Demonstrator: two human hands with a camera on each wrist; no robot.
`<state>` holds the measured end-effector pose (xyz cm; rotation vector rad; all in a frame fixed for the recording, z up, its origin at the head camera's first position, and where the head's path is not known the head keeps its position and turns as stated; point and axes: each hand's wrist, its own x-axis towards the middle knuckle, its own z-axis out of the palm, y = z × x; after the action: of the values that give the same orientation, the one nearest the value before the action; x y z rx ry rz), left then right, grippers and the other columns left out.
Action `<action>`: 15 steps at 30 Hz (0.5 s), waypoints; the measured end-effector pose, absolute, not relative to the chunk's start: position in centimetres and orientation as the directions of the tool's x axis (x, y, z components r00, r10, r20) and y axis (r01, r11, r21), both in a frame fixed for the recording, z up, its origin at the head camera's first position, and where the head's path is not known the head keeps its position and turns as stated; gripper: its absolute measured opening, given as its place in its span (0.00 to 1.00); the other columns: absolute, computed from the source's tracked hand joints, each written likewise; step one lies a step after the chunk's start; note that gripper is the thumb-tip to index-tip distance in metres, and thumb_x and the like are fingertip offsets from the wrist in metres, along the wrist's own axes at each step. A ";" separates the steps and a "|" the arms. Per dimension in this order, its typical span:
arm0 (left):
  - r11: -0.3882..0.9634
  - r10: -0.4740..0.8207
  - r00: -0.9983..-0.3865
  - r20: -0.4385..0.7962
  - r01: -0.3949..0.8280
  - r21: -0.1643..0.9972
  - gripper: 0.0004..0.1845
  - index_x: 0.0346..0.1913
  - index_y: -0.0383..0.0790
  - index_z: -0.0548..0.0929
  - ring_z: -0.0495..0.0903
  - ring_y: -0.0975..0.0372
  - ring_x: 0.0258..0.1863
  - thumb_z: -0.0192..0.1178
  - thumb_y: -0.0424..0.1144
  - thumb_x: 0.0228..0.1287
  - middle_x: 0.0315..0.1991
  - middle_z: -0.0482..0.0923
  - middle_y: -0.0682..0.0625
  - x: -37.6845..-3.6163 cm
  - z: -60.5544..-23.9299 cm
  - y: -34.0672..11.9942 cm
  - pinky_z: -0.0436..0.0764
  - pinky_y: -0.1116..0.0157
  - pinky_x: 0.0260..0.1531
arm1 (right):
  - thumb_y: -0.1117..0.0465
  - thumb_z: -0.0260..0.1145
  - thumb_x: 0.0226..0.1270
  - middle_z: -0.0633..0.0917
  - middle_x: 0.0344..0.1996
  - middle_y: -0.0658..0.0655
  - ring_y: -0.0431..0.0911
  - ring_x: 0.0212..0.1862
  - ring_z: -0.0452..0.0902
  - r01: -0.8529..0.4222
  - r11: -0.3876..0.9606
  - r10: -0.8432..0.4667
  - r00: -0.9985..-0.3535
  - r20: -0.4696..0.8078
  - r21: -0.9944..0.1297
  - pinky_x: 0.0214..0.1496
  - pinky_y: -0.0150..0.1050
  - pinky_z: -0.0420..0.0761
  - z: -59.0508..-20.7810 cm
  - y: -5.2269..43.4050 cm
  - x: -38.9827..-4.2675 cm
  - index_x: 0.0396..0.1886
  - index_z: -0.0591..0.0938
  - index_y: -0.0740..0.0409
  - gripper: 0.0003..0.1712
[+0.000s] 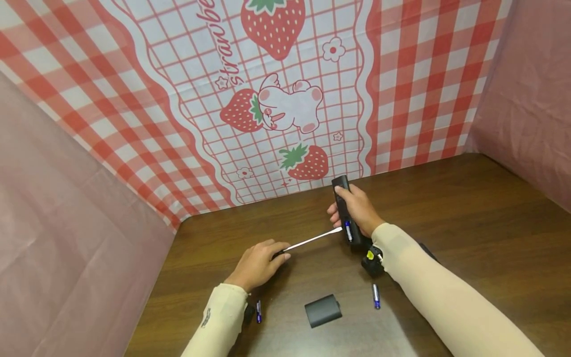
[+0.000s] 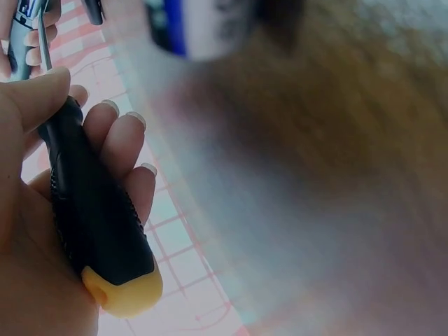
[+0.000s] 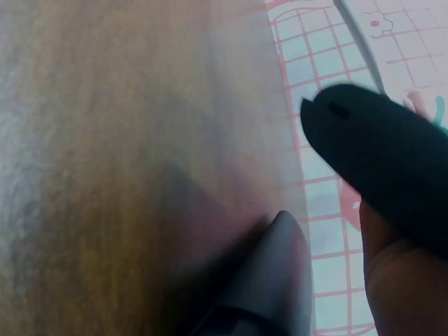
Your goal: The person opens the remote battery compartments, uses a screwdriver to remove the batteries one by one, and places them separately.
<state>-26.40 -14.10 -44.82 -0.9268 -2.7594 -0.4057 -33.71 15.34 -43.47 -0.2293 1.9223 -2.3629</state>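
Note:
My left hand grips a flat-blade screwdriver by its handle; the left wrist view shows the handle as black with a yellow end. The metal shaft points right, and its tip is right at the edge of a long black remote control. My right hand holds this remote tilted above the table, thumb on its upper part and fingers round the far side. A blue and silver battery shows in the open compartment at the remote's lower end. In the right wrist view one dark rounded end of the remote appears.
On the wooden table lie a dark flat cover with a small tab, one loose battery to its right and another battery beside my left wrist. A checked strawberry cloth hangs behind, with pink cloth at the sides.

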 end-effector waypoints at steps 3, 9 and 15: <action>0.764 0.555 -0.785 0.276 0.612 0.203 0.14 0.55 0.52 0.86 0.82 0.64 0.38 0.59 0.50 0.73 0.41 0.83 0.59 -26.4 -44.8 -14.2 0.81 0.57 0.40 | 0.41 0.50 0.80 0.85 0.28 0.64 0.49 0.22 0.84 -0.042 -0.131 -0.158 -0.985 0.063 -0.990 0.28 0.50 0.85 -43.5 15.3 -33.8 0.53 0.67 0.66 0.29; 0.752 0.553 -0.787 0.272 0.613 0.242 0.14 0.55 0.51 0.86 0.83 0.64 0.42 0.60 0.49 0.73 0.44 0.84 0.58 -26.4 -44.8 -14.2 0.81 0.57 0.43 | 0.35 0.44 0.79 0.83 0.25 0.61 0.47 0.21 0.81 -0.025 -0.033 -0.146 -0.989 0.030 -0.999 0.25 0.42 0.82 -43.4 15.1 -33.8 0.54 0.68 0.68 0.37; 0.748 0.548 -0.794 0.262 0.605 0.271 0.15 0.56 0.50 0.86 0.83 0.63 0.47 0.60 0.49 0.73 0.47 0.85 0.57 -26.3 -44.5 -14.1 0.81 0.57 0.48 | 0.35 0.38 0.80 0.82 0.23 0.59 0.44 0.19 0.79 0.002 -0.055 -0.161 -0.987 0.007 -0.998 0.23 0.38 0.79 -43.1 15.1 -33.8 0.58 0.67 0.68 0.38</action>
<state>-26.32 -14.13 -44.51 -0.9240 -2.7799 -0.5172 -33.76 15.06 -43.12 -0.1759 2.0784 -2.1968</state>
